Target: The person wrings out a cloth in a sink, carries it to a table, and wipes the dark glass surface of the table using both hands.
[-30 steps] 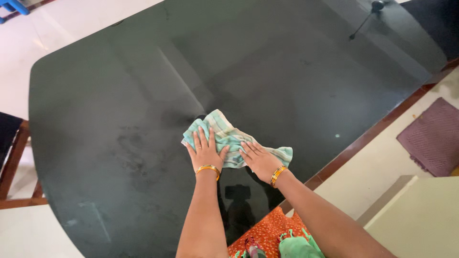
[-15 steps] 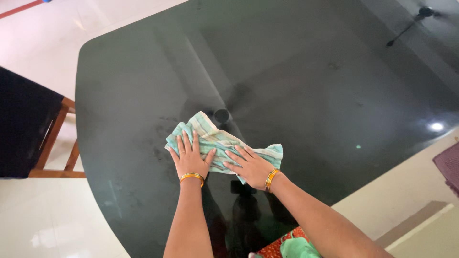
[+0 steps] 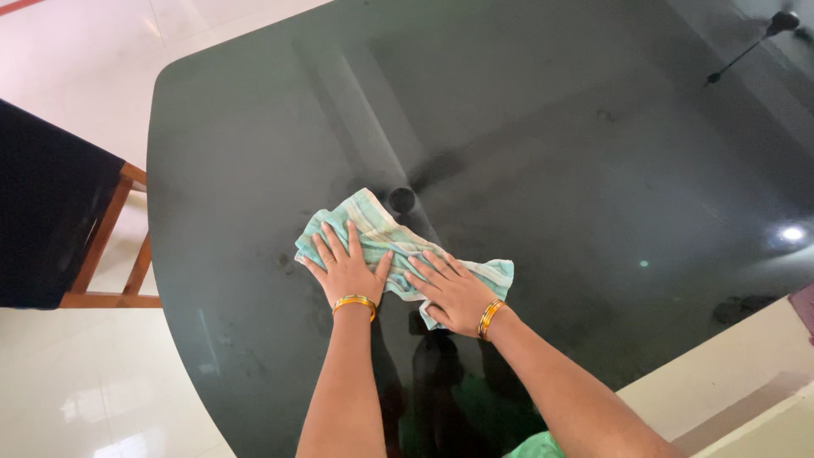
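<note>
A crumpled light green striped cloth (image 3: 381,233) lies on a dark glass tabletop (image 3: 551,153). My left hand (image 3: 346,265) presses flat on the cloth's left part, fingers spread. My right hand (image 3: 449,288) presses flat on its right part, fingers pointing left. Each wrist carries a gold bangle. Dull smudges show on the glass just left of the cloth.
A wooden chair with a dark seat (image 3: 51,212) stands at the table's left edge. Pale glossy floor tiles (image 3: 93,382) surround the table. A ceiling fan's reflection (image 3: 755,42) shows in the glass at top right.
Both hands and the cloth have slid slightly to the right on the glass since half a second ago. The view has shifted, so the purple mat and orange fabric are out of sight.
</note>
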